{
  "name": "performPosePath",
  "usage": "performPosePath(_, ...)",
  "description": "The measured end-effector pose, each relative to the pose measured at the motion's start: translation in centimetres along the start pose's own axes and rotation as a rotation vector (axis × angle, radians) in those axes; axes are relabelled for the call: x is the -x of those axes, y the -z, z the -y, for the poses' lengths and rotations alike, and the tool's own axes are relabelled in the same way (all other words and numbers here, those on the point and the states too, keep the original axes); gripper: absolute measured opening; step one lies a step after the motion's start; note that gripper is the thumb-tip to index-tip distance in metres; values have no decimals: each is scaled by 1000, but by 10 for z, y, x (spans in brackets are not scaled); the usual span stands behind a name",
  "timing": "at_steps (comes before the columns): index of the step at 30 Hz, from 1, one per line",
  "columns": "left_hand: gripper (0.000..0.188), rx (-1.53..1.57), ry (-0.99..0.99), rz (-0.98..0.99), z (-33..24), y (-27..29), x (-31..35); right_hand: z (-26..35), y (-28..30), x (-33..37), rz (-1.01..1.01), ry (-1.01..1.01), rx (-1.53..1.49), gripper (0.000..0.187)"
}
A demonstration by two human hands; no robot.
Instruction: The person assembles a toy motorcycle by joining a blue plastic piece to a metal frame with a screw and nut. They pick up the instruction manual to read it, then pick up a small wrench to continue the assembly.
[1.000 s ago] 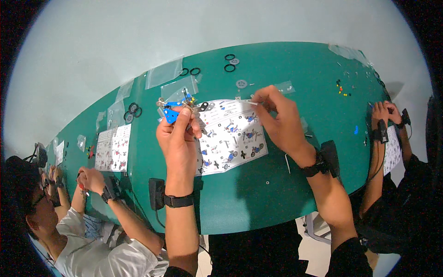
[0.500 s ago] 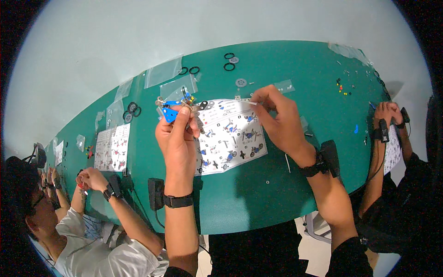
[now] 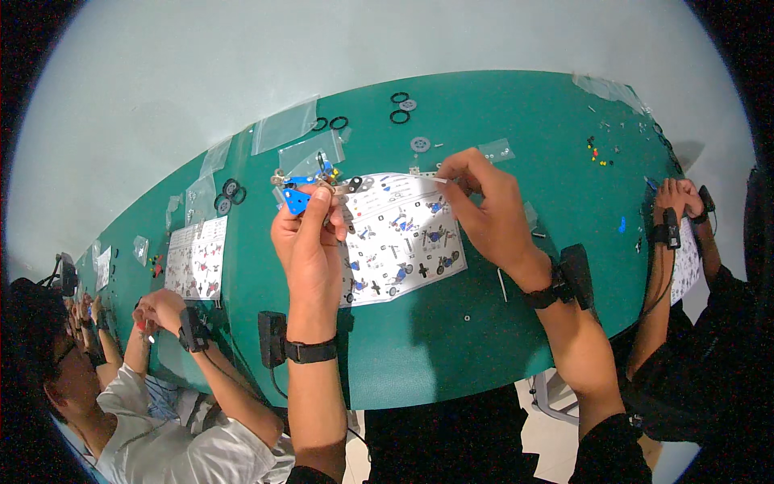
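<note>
In my left hand (image 3: pixel 310 250), thumb and fingers close round a partly built construction-kit model (image 3: pixel 297 201) of blue plates and silvery metal strips. Part of it is hidden by the fingers. A printed instruction sheet (image 3: pixel 403 242) with small coloured pictures lies under and between my hands. My right hand (image 3: pixel 488 214) pinches the far right corner of that sheet, its edge slightly lifted. Just beyond those fingertips lies a perforated metal strip (image 3: pixel 421 171), partly covered by the hand.
Beyond the sheet lie a grey wheel hub (image 3: pixel 420 144), black rubber rings (image 3: pixel 400 117) and plastic bags (image 3: pixel 284 125). A small nut (image 3: pixel 467 318) and an L-shaped key (image 3: pixel 503 284) are on the near side. People sit on both sides, with their own sheets (image 3: pixel 196 258) and small parts (image 3: pixel 597 153).
My hands, the model and the sheet stay practically still. At the left, the neighbouring person's wrist and forearm have turned slightly.
</note>
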State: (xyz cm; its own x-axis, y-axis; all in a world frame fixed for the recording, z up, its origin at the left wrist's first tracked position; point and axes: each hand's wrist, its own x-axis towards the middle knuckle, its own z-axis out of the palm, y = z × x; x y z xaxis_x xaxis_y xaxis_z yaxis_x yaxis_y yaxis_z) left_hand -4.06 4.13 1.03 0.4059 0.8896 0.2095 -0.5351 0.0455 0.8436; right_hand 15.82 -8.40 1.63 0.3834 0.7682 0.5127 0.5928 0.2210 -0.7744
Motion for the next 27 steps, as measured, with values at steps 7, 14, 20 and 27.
performPosePath(7,9,4,19,-2,4,-1,-1,-2,3,1,14,-39,36,12)
performPosePath(14,8,22,6,-8,2,1,0,-3,-1,2,-5,-29,2,13)
performPosePath(20,8,43,-2,-11,6,1,-1,-5,1,2,14,-38,-3,13)
performPosePath(27,8,41,-24,2,1,4,-1,-2,-4,0,6,-36,16,13)
